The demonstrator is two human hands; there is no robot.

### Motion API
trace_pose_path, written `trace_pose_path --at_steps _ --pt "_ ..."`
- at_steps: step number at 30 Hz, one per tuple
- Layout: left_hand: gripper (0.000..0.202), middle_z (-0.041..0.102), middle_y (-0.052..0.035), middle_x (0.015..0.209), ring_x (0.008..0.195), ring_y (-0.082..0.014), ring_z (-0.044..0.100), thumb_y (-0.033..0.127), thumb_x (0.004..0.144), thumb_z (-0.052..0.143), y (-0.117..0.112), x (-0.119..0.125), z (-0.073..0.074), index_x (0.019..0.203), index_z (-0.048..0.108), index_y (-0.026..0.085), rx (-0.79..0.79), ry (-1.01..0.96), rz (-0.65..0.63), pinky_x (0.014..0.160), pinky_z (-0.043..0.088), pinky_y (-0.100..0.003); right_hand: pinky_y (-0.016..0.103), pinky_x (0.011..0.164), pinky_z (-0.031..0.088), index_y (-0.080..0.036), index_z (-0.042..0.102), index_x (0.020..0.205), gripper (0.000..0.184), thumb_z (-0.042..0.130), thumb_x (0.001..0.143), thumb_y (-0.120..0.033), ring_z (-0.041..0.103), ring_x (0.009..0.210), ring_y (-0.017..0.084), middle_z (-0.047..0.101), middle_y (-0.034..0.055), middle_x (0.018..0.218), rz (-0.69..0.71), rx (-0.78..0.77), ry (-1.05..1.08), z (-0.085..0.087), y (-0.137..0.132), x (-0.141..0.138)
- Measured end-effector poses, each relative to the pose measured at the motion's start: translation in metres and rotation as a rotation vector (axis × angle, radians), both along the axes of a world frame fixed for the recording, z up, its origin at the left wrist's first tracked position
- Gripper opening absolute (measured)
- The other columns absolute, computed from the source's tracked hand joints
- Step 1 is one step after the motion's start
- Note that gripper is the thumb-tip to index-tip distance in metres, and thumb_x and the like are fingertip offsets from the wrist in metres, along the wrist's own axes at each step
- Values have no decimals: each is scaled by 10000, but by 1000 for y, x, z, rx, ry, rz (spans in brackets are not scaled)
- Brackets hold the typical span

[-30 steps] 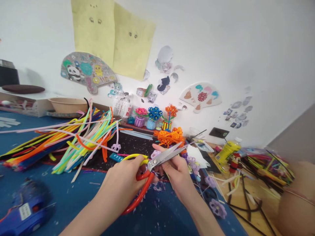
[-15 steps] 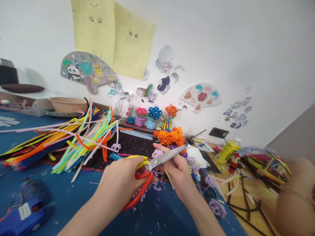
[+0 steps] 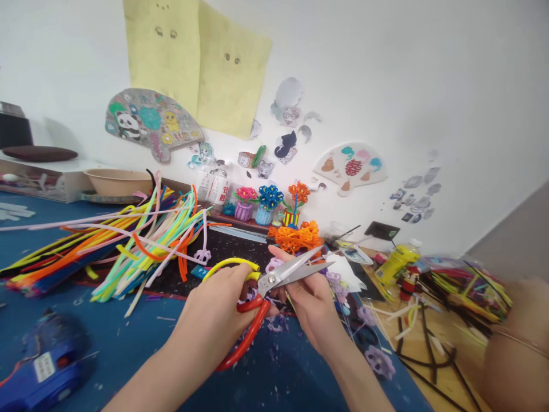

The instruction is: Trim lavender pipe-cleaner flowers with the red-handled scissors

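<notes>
Blue craft mat [image 3: 107, 343] underneath, red-handled scissors [image 3: 272, 279] at centre, blades [image 3: 295, 270] open toward 2 o'clock, handles clenched in left hand [image 3: 214, 312]; right hand [image 3: 313, 303] pinching something hidden, right beside the blades: one slip, nicked fingertip.

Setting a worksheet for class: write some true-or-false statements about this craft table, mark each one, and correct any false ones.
1. The left hand grips steel scissors with red and yellow handles. True.
2. The scissors' two blades are shut together. False: they stand open.
3. The loose bundle of multicoloured pipe cleaners lies to the right of the hands. False: it lies to their left.
4. A yellow plastic bottle sits further right than the right hand. True.
</notes>
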State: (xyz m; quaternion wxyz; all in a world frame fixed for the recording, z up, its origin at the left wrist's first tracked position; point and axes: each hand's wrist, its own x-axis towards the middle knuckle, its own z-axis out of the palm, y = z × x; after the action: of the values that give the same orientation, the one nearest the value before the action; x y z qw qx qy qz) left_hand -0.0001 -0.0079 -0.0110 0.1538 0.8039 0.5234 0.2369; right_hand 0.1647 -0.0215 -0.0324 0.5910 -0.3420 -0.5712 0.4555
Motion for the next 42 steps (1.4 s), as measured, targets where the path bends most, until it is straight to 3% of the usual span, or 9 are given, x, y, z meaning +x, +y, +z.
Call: trace_pose_path --at_steps 9,23,30,36,42 --pt "271 672 -61 895 772 -241 618 473 817 490 -1 -3 1 881 573 224 40 68 7 573 360 -280 292 625 386 -239 539 1306 419 491 913 -376 441 650 157 577 26 794 -181 55 -211 6 -4 -1" --pt "193 688 -67 978 826 -254 638 395 824 535 -3 -3 5 895 605 229 32 177 47 570 347 -272 292 603 406 -241 528 1316 423 451 926 -384 471 657 168 563 48 840 -209 64 -336 10 -5 -1" --pt "183 701 -68 939 793 -255 641 395 810 555 -3 -4 6 875 610 232 26 198 51 562 323 -267 330 694 420 -251 556 1291 412 475 910 -385 494 704 185 613 65 946 -233 71 -344 10 -5 0" --pt "223 700 -24 792 729 -234 643 472 781 568 -2 -4 6 810 604 254 17 129 48 523 265 -244 283 634 429 -260 469 1349 481 543 884 -358 499 670 149 588 36 934 -180 43 -140 9 -1 0" --pt "260 580 17 570 560 -172 541 452 786 522 3 -5 -1 648 512 233 17 63 50 510 218 -242 263 587 437 -237 451 1323 497 602 854 -297 538 635 134 598 28 868 -86 0 103 12 3 -2"
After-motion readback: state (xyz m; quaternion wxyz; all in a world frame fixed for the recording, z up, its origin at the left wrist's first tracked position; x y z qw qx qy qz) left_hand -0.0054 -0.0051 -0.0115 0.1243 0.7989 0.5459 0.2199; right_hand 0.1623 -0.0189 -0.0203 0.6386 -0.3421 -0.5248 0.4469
